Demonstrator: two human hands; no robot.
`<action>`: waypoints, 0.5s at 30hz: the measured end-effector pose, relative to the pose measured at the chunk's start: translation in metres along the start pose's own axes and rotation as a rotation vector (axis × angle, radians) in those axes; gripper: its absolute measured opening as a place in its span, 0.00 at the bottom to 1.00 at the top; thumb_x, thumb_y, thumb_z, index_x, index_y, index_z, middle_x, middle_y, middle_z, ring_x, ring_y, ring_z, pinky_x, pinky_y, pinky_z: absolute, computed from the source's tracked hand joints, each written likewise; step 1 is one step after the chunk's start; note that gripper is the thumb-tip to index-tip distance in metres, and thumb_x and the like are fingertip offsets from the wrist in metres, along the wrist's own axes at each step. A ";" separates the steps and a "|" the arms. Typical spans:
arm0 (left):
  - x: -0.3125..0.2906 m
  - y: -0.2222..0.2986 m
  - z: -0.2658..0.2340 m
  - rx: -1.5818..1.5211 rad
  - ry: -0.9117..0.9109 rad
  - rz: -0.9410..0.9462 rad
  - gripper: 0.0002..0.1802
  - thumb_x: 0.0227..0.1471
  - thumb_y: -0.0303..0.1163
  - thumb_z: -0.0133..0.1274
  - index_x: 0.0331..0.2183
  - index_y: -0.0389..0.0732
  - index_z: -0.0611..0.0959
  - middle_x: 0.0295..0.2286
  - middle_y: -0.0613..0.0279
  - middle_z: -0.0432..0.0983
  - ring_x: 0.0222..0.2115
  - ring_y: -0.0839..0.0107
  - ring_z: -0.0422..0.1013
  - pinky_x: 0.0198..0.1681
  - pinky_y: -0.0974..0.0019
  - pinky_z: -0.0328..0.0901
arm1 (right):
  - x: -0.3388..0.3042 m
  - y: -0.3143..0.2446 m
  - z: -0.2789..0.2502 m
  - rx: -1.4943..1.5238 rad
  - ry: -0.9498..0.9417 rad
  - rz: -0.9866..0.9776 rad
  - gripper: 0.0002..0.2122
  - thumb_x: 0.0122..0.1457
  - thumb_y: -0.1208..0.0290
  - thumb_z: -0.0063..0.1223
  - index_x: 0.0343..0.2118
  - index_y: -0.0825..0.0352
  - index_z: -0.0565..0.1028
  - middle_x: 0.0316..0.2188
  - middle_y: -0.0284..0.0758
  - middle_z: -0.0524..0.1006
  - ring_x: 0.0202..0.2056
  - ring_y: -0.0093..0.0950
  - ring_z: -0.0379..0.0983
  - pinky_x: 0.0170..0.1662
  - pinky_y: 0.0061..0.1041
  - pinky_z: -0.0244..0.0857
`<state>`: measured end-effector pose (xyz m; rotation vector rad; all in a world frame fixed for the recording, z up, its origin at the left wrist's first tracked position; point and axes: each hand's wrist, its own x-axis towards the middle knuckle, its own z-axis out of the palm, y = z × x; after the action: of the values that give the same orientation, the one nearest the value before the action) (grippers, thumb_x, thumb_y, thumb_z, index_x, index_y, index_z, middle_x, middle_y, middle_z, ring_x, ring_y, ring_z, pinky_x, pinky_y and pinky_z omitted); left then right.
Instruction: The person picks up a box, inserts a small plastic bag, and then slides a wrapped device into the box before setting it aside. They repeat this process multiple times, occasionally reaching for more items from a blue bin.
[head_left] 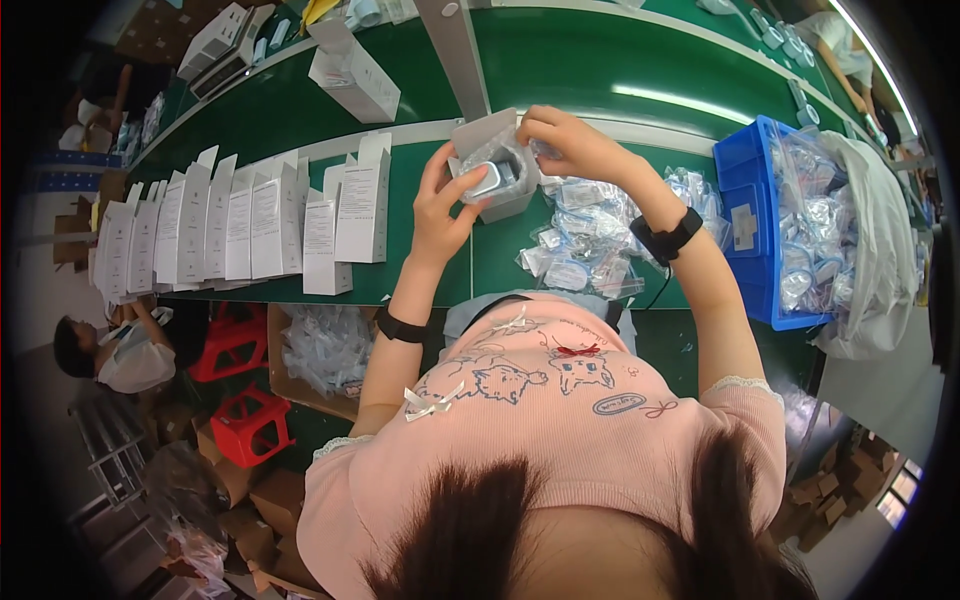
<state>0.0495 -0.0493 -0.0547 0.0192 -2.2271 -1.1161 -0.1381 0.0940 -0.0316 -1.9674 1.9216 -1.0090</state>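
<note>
An open white carton (pixel 507 210) is tilted over the green bench in front of me. Clear plastic wrapping and a small white device (pixel 486 183) with a dark section show at its mouth. My left hand (pixel 446 207) is closed round the carton's left side, its thumb lying over the device. At the carton's right rim, the bent fingers of my right hand (pixel 563 140) pinch a bit of clear plastic (pixel 544 149). A heap of small clear bags (pixel 580 225) with white and bluish contents lies on the bench below my right forearm.
Several upright white cartons (pixel 265 225) with raised flaps stand in a row at left. Another carton (pixel 355 75) sits beyond the bench rail. A blue crate (pixel 745 215) of bagged parts is at right. Red stools (pixel 250 425) and a person (pixel 125 350) are at lower left.
</note>
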 end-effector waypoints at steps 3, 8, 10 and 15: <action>-0.007 -0.005 -0.002 -0.011 0.030 -0.011 0.22 0.32 0.19 0.58 0.36 0.44 0.79 0.47 0.50 0.60 0.45 0.56 0.63 0.46 0.62 0.61 | -0.002 0.000 0.003 0.045 0.015 -0.015 0.14 0.38 0.82 0.49 0.32 0.65 0.67 0.32 0.36 0.65 0.35 0.35 0.63 0.36 0.28 0.62; -0.006 -0.010 0.001 -0.036 0.077 -0.039 0.20 0.34 0.21 0.58 0.36 0.44 0.79 0.46 0.50 0.61 0.45 0.57 0.63 0.47 0.61 0.59 | -0.010 0.007 0.004 0.103 0.125 -0.110 0.13 0.39 0.83 0.50 0.32 0.65 0.69 0.33 0.36 0.65 0.35 0.34 0.64 0.37 0.27 0.62; -0.008 -0.009 0.001 -0.032 0.089 -0.036 0.20 0.34 0.22 0.58 0.36 0.44 0.79 0.46 0.50 0.62 0.45 0.57 0.63 0.48 0.61 0.59 | -0.014 0.000 0.005 0.052 0.098 -0.119 0.13 0.40 0.83 0.50 0.32 0.65 0.70 0.33 0.36 0.65 0.35 0.34 0.64 0.38 0.27 0.62; -0.007 -0.010 0.002 -0.020 0.100 -0.057 0.19 0.35 0.23 0.58 0.36 0.43 0.79 0.46 0.50 0.62 0.45 0.56 0.63 0.48 0.61 0.58 | -0.019 -0.001 0.009 -0.017 0.092 -0.152 0.13 0.40 0.83 0.49 0.33 0.65 0.70 0.33 0.36 0.66 0.35 0.34 0.65 0.38 0.27 0.62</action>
<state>0.0519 -0.0520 -0.0662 0.1280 -2.1384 -1.1430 -0.1306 0.1094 -0.0434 -2.1395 1.8542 -1.1444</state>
